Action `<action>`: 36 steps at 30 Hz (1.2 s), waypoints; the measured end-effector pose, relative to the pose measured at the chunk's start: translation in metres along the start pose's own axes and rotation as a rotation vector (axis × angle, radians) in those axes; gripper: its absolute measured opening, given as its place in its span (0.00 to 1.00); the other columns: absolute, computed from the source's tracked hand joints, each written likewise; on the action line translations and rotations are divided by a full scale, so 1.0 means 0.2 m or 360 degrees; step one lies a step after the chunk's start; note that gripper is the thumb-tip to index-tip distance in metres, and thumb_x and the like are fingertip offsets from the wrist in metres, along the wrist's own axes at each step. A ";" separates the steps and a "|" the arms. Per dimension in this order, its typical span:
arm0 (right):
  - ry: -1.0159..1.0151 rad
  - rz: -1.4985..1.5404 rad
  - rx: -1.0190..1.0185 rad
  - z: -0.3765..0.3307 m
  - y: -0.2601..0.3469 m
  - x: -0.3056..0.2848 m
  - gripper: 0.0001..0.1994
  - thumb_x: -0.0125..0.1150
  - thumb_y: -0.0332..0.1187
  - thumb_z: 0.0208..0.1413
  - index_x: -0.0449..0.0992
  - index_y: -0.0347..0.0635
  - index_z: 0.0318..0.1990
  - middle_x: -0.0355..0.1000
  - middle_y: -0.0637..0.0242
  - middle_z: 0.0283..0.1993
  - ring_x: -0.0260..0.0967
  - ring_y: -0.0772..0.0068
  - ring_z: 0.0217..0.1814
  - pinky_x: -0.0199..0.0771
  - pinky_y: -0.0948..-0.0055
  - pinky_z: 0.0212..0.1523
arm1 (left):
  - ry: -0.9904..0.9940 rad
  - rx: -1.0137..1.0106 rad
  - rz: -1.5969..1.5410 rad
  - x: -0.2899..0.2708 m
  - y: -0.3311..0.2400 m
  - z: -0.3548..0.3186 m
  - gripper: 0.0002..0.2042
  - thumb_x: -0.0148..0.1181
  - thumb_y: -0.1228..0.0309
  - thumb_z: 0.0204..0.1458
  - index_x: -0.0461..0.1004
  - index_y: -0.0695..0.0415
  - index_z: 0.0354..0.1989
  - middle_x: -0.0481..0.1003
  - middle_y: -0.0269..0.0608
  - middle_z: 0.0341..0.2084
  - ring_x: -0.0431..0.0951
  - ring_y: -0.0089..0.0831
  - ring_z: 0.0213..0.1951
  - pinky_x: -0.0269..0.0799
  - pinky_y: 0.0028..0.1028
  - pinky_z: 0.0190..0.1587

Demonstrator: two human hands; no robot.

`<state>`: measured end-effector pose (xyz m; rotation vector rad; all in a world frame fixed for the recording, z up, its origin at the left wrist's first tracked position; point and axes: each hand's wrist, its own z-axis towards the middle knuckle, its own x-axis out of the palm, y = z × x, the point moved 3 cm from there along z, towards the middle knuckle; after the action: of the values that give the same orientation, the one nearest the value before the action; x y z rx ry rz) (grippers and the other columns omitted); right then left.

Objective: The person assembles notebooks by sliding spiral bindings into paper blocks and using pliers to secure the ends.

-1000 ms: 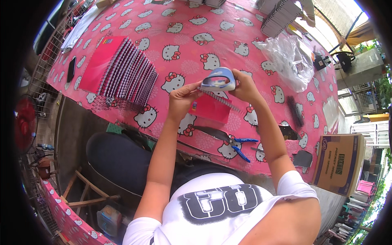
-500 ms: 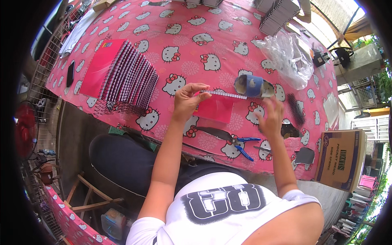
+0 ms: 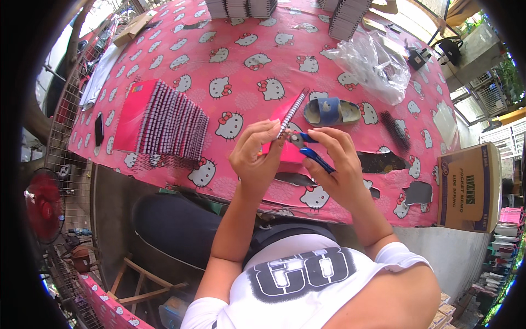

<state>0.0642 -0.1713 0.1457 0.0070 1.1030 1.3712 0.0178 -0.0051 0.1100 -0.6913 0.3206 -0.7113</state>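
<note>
Pink cat-print tablecloth (image 3: 246, 82); notebook stack (image 3: 164, 120) placed left. Near centre, spiral notebook (image 3: 281, 112) is pinched in left hand (image 3: 255, 149); blue-handled cutters (image 3: 308, 151) are gripped in right hand (image 3: 341, 169), head held by coil's near end.

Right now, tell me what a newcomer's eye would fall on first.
Probably the pink patterned tablecloth, spread across most of the view. Near its front edge, the right hand holds blue-handled pliers close to a spiral notebook in the left hand. Left of them sits a stack of pink notebooks.
</note>
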 end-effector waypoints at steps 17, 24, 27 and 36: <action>0.0763 0.1973 0.1126 -0.04 -0.06 0.21 0.15 0.59 0.34 0.59 0.73 0.35 0.50 0.73 0.58 0.42 0.70 0.77 0.31 0.67 0.84 0.30 | 0.0028 0.0197 0.0212 -0.21 -0.13 0.10 0.11 0.64 0.90 0.42 0.76 0.65 0.33 0.78 0.49 0.34 0.80 0.31 0.34 0.80 0.26 0.35; 0.0332 0.0064 0.0341 -0.39 -0.38 0.16 0.22 0.65 0.32 0.51 0.69 0.36 0.53 0.70 0.57 0.42 0.68 0.61 0.41 0.69 0.66 0.45 | -0.1218 -0.0259 0.0067 -1.01 -0.11 0.55 0.09 0.69 0.76 0.48 0.71 0.59 0.28 0.77 0.42 0.30 0.76 0.22 0.32 0.72 0.19 0.37; 0.0350 -0.0277 0.0302 -0.59 -0.44 0.20 0.25 0.68 0.36 0.47 0.69 0.37 0.52 0.67 0.54 0.47 0.64 0.52 0.51 0.63 0.55 0.54 | -0.1154 -0.0515 0.0127 -1.24 0.21 0.52 0.09 0.69 0.74 0.48 0.72 0.61 0.30 0.77 0.42 0.31 0.77 0.23 0.32 0.74 0.21 0.38; -0.0007 -0.1148 0.0059 -0.43 -1.11 -0.18 0.32 0.70 0.46 0.44 0.70 0.38 0.55 0.64 0.46 0.59 0.60 0.43 0.62 0.58 0.50 0.61 | -0.0955 -0.0763 0.0021 -1.24 0.29 0.51 0.10 0.64 0.75 0.52 0.75 0.64 0.41 0.77 0.43 0.37 0.78 0.27 0.39 0.75 0.24 0.43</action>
<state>0.1860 -0.3095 -0.0078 -0.3305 0.9889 0.7015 -0.0823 0.2462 0.1556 -1.3155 -0.0658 -0.3834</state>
